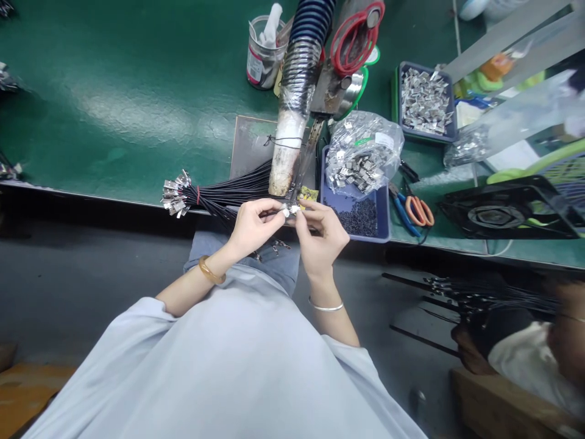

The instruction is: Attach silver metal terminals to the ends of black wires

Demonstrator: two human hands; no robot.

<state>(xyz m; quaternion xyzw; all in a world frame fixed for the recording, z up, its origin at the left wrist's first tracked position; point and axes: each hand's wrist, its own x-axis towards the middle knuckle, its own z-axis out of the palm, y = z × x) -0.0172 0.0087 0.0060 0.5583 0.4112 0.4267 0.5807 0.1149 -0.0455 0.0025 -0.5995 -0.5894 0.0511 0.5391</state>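
Note:
My left hand point(256, 228) and my right hand point(322, 234) meet at the table's front edge, fingertips pinched close together. Between them is a small shiny metal connector point(294, 208), gripped by my right thumb and finger. What the left fingertips pinch is too small to make out; they have white coverings. Just above the fingertips, the narrow metal end of a clamped tool, apparently a soldering iron point(307, 160), points down. Left of my hands lies a bundle of black cables point(228, 194), tied with a red band, with metal connectors point(176, 194) at its end.
A wrapped hose point(297, 79) hangs over the work spot. At right stand a blue tray point(386, 213) with small black parts, a plastic bag of connectors point(363, 155), pliers point(404, 210), orange-handled scissors point(419, 211), a bin of metal shells point(425, 100) and a black fan point(507, 210). Another person point(534, 353) sits at lower right.

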